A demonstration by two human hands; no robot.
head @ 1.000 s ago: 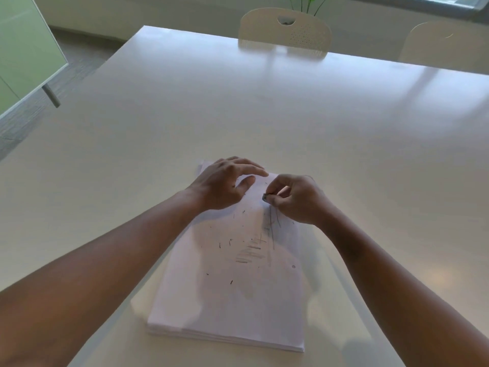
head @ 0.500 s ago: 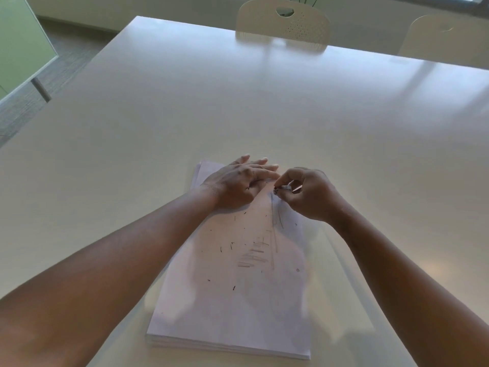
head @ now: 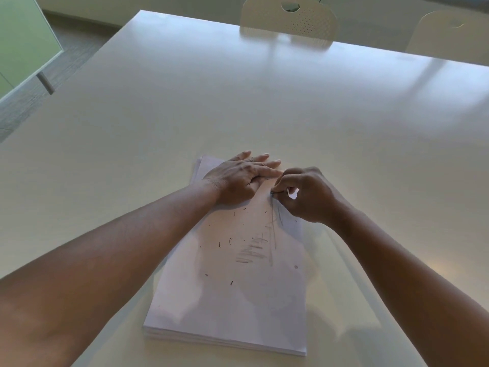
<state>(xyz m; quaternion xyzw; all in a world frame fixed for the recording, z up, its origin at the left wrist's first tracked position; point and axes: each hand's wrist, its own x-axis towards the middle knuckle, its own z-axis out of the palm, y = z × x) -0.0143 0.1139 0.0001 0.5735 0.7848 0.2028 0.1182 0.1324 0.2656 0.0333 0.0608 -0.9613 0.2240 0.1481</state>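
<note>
Two bare hands work at the far end of a stack of white paper (head: 230,300) that lies on a pale desk (head: 238,102), its long side running away from the person and its near edge showing many sheets.

The left hand (head: 238,178) lies palm down on the far left part of the top sheet. Its fingers (head: 267,170) are straight and close together, pressing flat on the paper and pointing to the right, with the tips reaching the far edge of the stack.

The right hand (head: 307,194) is just beside it, almost touching the left fingertips. Its fingers are curled, and thumb and forefinger pinch a small dark object (head: 275,192), too small to name, whose tip meets the top sheet near the far right corner.

Grey scribbled lines (head: 254,251) and scattered short dark strokes mark the middle of the top sheet, between the two forearms. One long grey line runs from the scribble up toward the pinched object.

At the far side of the desk stand two pale chairs, one with a perforated back (head: 291,19) and one at the right edge (head: 449,35). A green glass panel (head: 21,41) stands on the floor at the left.
</note>
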